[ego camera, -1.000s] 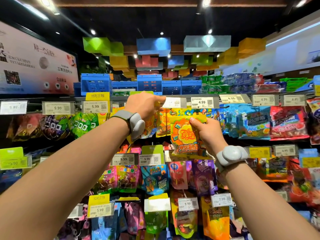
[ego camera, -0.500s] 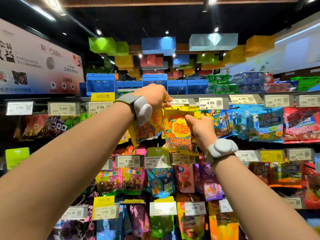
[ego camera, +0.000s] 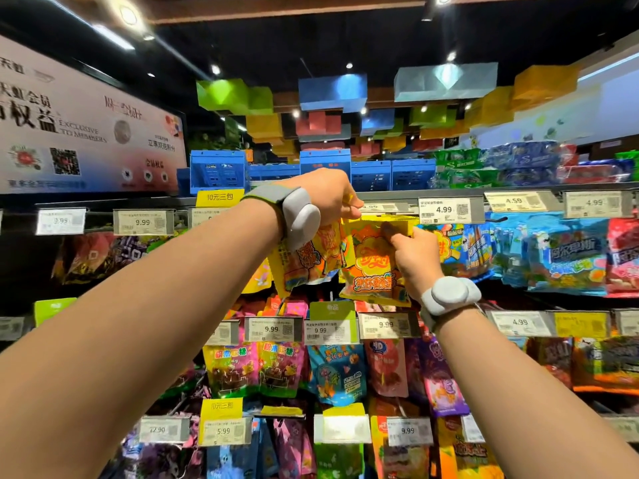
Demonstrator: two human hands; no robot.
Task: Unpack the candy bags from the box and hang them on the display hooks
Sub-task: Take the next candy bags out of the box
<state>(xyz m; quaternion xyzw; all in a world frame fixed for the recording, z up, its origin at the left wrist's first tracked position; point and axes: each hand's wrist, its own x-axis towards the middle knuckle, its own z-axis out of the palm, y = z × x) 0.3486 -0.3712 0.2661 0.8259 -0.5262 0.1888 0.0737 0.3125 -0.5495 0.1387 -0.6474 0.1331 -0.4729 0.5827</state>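
Observation:
A yellow and orange candy bag (ego camera: 371,262) hangs in my right hand (ego camera: 411,255), which pinches its top right corner just under the top row's price rail. My left hand (ego camera: 330,197) is raised beside it, fingers curled round the top of the neighbouring orange and yellow bags (ego camera: 311,257) where they hang. The hook itself is hidden behind my hands and the bags. No box is in view.
Rows of candy bags hang on hooks below price tags (ego camera: 444,209), with blue bags (ego camera: 560,257) to the right and pink and purple bags (ego camera: 249,368) lower down. Blue crates (ego camera: 218,172) sit on the top shelf. A banner (ego camera: 86,133) hangs at the left.
My right hand has lifted the candy bag up to the top row and closer to the rail. My left hand has shifted right and now grips the tops of the hanging bags.

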